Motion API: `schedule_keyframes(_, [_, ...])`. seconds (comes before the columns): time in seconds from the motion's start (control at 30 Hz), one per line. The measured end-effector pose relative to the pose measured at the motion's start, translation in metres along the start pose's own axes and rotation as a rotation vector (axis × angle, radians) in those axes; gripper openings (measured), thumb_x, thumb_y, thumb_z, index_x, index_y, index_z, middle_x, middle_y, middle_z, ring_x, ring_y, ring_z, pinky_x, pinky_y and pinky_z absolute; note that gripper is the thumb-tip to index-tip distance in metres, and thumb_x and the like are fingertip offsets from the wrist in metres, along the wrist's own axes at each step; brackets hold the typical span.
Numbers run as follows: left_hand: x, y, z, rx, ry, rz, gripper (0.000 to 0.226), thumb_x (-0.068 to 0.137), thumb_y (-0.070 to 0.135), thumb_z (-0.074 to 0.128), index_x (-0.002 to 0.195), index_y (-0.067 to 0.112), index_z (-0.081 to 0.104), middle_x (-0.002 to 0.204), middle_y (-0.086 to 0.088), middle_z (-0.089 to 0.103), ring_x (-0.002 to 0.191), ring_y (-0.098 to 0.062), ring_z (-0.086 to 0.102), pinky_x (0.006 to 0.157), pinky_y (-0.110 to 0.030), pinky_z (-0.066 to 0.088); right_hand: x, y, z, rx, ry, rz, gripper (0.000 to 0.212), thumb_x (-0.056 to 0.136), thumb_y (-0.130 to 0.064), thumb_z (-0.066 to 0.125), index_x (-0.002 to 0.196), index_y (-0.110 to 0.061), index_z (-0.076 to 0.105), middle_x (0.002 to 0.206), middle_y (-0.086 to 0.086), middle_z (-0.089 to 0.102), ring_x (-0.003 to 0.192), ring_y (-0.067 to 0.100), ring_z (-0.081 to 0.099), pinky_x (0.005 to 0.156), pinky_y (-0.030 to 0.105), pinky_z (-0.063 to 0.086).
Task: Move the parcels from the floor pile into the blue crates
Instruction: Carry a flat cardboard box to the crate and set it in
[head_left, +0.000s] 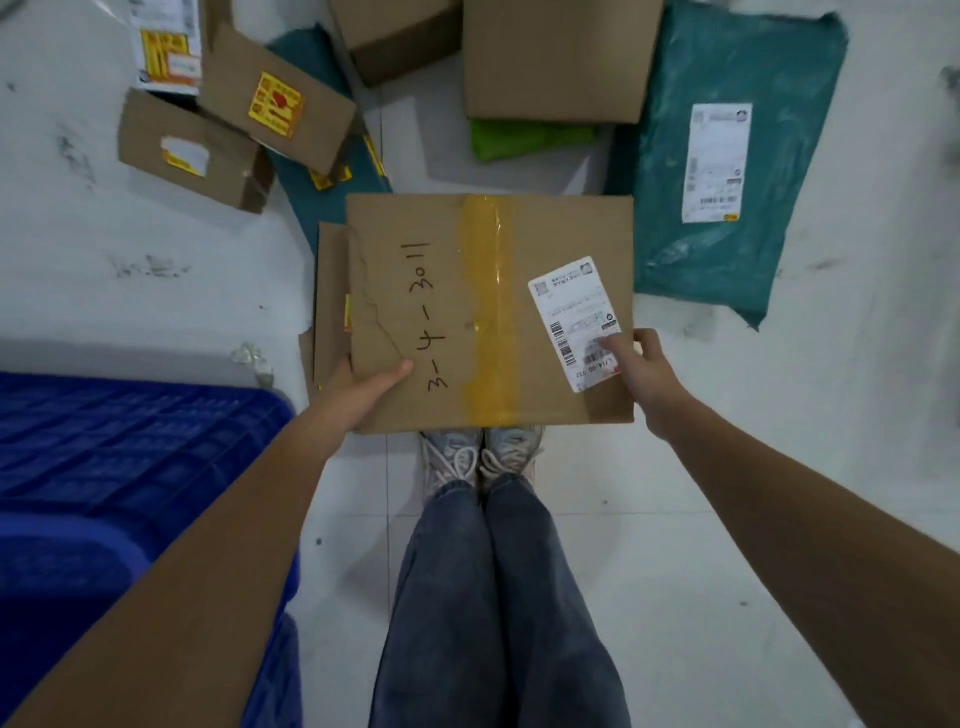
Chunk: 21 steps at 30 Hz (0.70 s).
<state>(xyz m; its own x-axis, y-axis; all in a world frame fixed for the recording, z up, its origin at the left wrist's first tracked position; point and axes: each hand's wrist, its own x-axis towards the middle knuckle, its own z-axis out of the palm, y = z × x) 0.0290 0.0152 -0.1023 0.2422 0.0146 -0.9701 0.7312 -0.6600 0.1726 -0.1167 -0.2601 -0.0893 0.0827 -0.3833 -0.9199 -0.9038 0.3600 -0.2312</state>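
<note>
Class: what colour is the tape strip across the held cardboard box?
Yellow tape, seen in the head view.

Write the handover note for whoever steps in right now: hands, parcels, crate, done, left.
Left hand grips the left edge of the flat cardboard box, thumb on top. Right hand grips its right edge, thumb on the white label.
The box is held between both hands above the shoes; the blue crate is to the left.
Done: this box is picked up, not yet in the crate.
Left: crate it, then the floor pile: small brown boxes, large brown box, teal mailer, green bag.
</note>
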Motion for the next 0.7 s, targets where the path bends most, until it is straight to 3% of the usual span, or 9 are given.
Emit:
schedule_keyframes(0.1, [-0.035,0.016,-0.011,-0.024,0.007,0.054,0.098,0.065,0.057,0.073,0.146,0.021,0.030,0.142,-0.004,0.047,0.125,-0.024,0.048,0.107,-0.039,0.038,-0.036,-0.013,-0.013,0.053,-0.026,0.004,0.038,0.088,-0.034,0.058,0.118,-0.023,0.036,0.110,0.006,0.060,0.095,0.020,0.058,0.072,0.034,0.046])
schedule_keyframes(0.17, [-0.067,0.030,-0.021,-0.050,0.011,0.098,0.102,0.061,0.059,0.073,0.146,0.021,0.031,0.140,-0.004,0.049,0.121,-0.023,0.050,0.106,-0.040,0.040,-0.063,-0.023,-0.024,0.101,-0.039,-0.006,0.039,0.087,-0.034,0.059,0.117,-0.025,0.036,0.110,0.007,0.060,0.100,0.026,0.057,0.082,0.039,0.047])
schedule_keyframes(0.33, [-0.170,0.058,-0.047,-0.157,0.037,0.230,0.092,0.065,0.051,0.075,0.143,0.021,0.035,0.132,-0.002,0.054,0.103,-0.014,0.055,0.085,-0.026,0.044,-0.156,-0.054,-0.049,0.234,-0.021,-0.112,0.032,0.089,-0.038,0.054,0.116,-0.030,0.040,0.107,0.002,0.060,0.097,0.020,0.058,0.074,0.037,0.049])
schedule_keyframes(0.43, [-0.239,0.079,-0.063,-0.200,0.092,0.308,0.086,0.070,0.043,0.075,0.143,0.020,0.035,0.132,-0.004,0.054,0.094,-0.010,0.056,0.075,-0.021,0.045,-0.221,-0.083,-0.067,0.288,0.018,-0.199,0.037,0.093,-0.042,0.045,0.127,-0.027,0.045,0.122,0.003,0.059,0.111,0.023,0.056,0.098,0.048,0.045])
schedule_keyframes(0.53, [-0.317,0.105,-0.083,-0.205,0.140,0.399,0.085,0.070,0.043,0.075,0.142,0.020,0.036,0.131,-0.004,0.054,0.091,-0.010,0.055,0.070,-0.019,0.044,-0.298,-0.117,-0.091,0.265,0.011,-0.274,0.047,0.094,-0.052,0.039,0.137,-0.032,0.041,0.129,0.000,0.057,0.117,0.021,0.054,0.105,0.049,0.040])
schedule_keyframes(0.6, [-0.367,0.116,-0.096,-0.206,0.157,0.451,0.085,0.070,0.044,0.075,0.142,0.021,0.036,0.127,-0.002,0.054,0.093,-0.011,0.054,0.073,-0.020,0.044,-0.352,-0.134,-0.108,0.213,-0.010,-0.356,0.052,0.090,-0.061,0.035,0.133,-0.033,0.044,0.130,-0.001,0.056,0.118,0.021,0.053,0.106,0.048,0.040])
schedule_keyframes(0.7, [-0.436,0.123,-0.117,-0.250,0.157,0.559,0.079,0.072,0.041,0.074,0.141,0.021,0.039,0.115,0.005,0.055,0.086,0.001,0.054,0.068,-0.015,0.043,-0.427,-0.151,-0.129,0.180,0.014,-0.480,0.050,0.083,-0.065,0.032,0.116,-0.034,0.053,0.118,-0.006,0.061,0.112,0.014,0.056,0.102,0.042,0.042])
